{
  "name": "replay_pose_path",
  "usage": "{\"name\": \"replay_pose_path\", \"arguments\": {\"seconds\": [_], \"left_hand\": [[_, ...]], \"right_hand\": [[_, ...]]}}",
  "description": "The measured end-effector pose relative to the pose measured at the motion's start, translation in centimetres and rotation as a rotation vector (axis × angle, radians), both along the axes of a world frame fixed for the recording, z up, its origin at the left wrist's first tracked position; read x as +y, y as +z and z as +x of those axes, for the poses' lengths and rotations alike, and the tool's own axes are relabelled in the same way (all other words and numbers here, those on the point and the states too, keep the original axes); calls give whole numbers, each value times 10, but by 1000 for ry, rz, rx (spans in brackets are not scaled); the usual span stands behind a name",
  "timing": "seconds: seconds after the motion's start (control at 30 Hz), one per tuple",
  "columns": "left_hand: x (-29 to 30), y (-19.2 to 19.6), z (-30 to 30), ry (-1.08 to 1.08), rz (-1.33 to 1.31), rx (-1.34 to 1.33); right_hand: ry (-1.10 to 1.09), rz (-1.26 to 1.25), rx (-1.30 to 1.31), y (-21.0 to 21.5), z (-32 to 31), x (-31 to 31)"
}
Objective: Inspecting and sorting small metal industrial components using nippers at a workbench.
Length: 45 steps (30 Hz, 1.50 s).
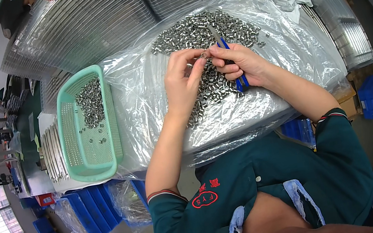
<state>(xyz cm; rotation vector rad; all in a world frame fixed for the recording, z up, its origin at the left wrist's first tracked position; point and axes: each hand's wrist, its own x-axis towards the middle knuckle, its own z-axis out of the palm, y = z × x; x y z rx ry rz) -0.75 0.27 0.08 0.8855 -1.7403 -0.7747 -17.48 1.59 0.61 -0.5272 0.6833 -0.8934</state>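
Observation:
A small metal ring [204, 56] is pinched between the thumb and fingers of my left hand [182, 78]. My right hand [243, 63] is closed around blue-handled pliers [240, 82], whose metal jaws point away from me. Its thumb and forefinger meet right beside the ring; whether they touch it I cannot tell. Below and beyond both hands spreads a heap of small shiny metal rings [182, 33] on clear plastic sheeting [148, 123]. To the left stands a mint-green plastic basket [113, 124] with more of the small metal parts in it.
Stacked clear plastic trays [93, 28] line the far side, with more trays [341, 26] at the right. A white cloth [293, 0] lies at the back right. Blue bins [92, 214] stand low at the left, and another blue bin [372, 96] at the right.

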Motion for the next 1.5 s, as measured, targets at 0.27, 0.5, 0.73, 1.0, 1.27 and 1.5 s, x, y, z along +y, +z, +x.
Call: {"name": "replay_pose_path", "arguments": {"seconds": [0.27,0.5,0.73,1.0,1.27,1.5], "left_hand": [[1,1,0,15,-97,-123],[2,1,-4,34,-8,-34],[-4,2,6,26,68,37],[-39,15,88,346,142,1258],[-37,0,58,309,215,189],[-40,-21,53,368,-36,-740]], "right_hand": [[5,-109,162,4,2,3],[37,16,-4,2,-2,0],[74,-12,64,4,1,1],[44,-9,-22,3,0,0],[-53,2,-55,1,0,-1],[-33,9,-93,1,-3,-1]]}}
